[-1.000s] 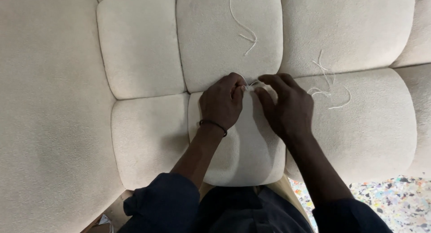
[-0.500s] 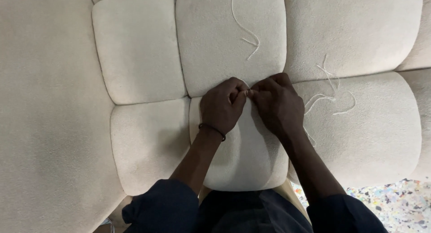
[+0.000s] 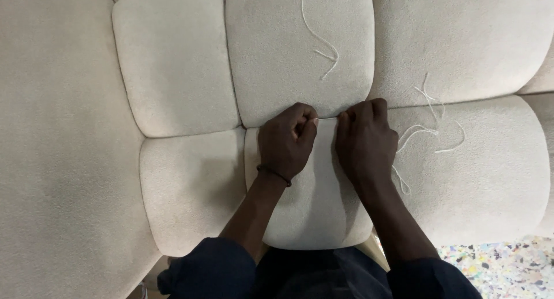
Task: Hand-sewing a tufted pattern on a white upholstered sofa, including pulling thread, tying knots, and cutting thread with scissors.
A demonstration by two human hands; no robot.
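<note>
Both hands pinch at one seam: the left hand (image 3: 287, 142) is curled into a closed grip, fingertips pressed on a thin thread at the groove, and the right hand (image 3: 366, 138) presses its fingers together on the same spot. Beneath them lies the cream tufted cushion (image 3: 173, 91), its padded squares already formed all around. The near centre panel (image 3: 314, 201) looks pulled in along its upper edge. Loose thread ends (image 3: 427, 132) trail untrimmed just right of the hands, and another strand (image 3: 320, 42) lies on the panel above.
</note>
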